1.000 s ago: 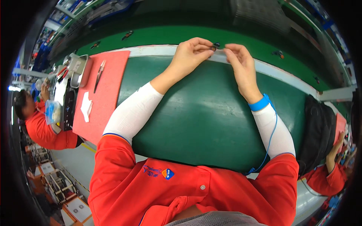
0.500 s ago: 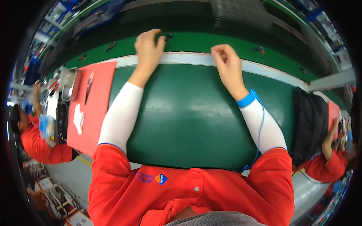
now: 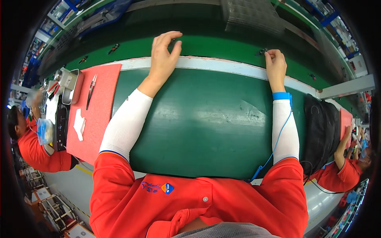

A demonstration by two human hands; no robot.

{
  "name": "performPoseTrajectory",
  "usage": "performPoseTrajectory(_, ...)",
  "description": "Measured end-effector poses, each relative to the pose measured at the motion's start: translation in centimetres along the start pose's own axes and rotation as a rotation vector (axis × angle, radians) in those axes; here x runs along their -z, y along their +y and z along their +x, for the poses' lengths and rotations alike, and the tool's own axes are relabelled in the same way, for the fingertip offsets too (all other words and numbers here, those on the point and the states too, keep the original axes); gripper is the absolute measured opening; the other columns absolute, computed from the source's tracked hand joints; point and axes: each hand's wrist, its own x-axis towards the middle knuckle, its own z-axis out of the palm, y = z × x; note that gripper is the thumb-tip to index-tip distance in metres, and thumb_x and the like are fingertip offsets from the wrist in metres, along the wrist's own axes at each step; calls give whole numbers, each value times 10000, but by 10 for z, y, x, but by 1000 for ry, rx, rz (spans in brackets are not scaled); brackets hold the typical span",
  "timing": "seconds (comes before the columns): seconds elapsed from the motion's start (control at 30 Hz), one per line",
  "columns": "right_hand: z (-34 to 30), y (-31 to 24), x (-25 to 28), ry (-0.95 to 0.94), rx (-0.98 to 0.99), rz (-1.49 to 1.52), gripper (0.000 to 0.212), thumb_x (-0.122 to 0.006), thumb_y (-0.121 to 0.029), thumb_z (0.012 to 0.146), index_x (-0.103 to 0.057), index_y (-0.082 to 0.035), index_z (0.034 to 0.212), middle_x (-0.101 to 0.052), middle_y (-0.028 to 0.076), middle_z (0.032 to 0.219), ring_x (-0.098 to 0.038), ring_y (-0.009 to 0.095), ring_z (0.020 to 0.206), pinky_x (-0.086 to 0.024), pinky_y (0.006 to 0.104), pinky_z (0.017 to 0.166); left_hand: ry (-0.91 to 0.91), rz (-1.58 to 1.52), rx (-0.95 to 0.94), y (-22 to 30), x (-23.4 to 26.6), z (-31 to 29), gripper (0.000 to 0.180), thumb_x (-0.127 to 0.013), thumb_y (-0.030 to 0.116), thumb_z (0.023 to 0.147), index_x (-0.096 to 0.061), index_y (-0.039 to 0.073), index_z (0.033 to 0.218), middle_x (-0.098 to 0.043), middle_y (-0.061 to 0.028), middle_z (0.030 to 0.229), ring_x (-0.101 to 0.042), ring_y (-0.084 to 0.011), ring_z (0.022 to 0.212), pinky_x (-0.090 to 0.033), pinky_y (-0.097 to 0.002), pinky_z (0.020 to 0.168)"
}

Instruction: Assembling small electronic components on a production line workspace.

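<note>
My left hand (image 3: 163, 53) hovers over the near edge of a green conveyor belt (image 3: 222, 47). Its fingers are curved and the thumb stands apart, with nothing seen between them. Further right, my right hand (image 3: 276, 65) reaches onto the belt, thumb and forefinger pinched at a small dark part (image 3: 261, 51). The fingertips cover some of that part, so its exact kind cannot be told. A blue wrist strap (image 3: 281, 96) with a coiled cord circles my right wrist. More small dark parts (image 3: 113, 48) lie on the belt to the left.
A green work surface (image 3: 206, 131) lies between my arms. On the left are a pink mat (image 3: 99, 103) with tweezers (image 3: 91, 91), a white paper piece (image 3: 79, 125) and a metal tray (image 3: 73, 87). A black bag (image 3: 323, 131) stands right. Co-workers sit at both sides.
My right hand has moved right and closed its fingertips at a small part. My left hand has shifted slightly right. The parts on the belt have slid left.
</note>
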Motion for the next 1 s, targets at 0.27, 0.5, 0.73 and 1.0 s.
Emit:
performPoseTrajectory(0.27, -43, -122, -5, -200, 172, 549, 114, -646, -53, 834, -618, 6, 927, -624, 71, 840, -578, 133, 743, -461, 254, 683, -313, -895, 382, 57, -13, -8, 244, -592, 103, 903, -619, 24, 1132, -630, -51, 1078, -585, -141, 952, -487, -276, 832)
performPoseTrajectory(0.5, -52, -133, -7, -245, 188, 650, 117, -640, -33, 832, -620, 11, 939, -618, 77, 837, -566, 144, 732, -455, 261, 682, -507, -1071, 629, 50, -3, -9, 232, -587, 129, 921, -630, -3, 1108, -645, -61, 1014, -625, -126, 844, -515, -257, 793)
performPoseTrajectory(0.73, -54, -131, -6, -250, 191, 614, 99, -623, -27, 844, -612, 16, 933, -626, 72, 838, -551, 134, 718, -452, 261, 676, -632, -1022, 756, 55, -6, -12, 234, -587, 132, 920, -632, -11, 1099, -646, -71, 1002, -632, -118, 809, -522, -241, 761)
performPoseTrajectory(1.0, -56, -128, -8, -326, 142, 680, 102, -608, -45, 863, -594, 14, 945, -632, 65, 834, -554, 122, 738, -451, 254, 688, -653, -937, 656, 64, -3, -10, 199, -586, 164, 917, -639, 11, 1032, -630, -37, 954, -588, -105, 753, -492, -235, 717)
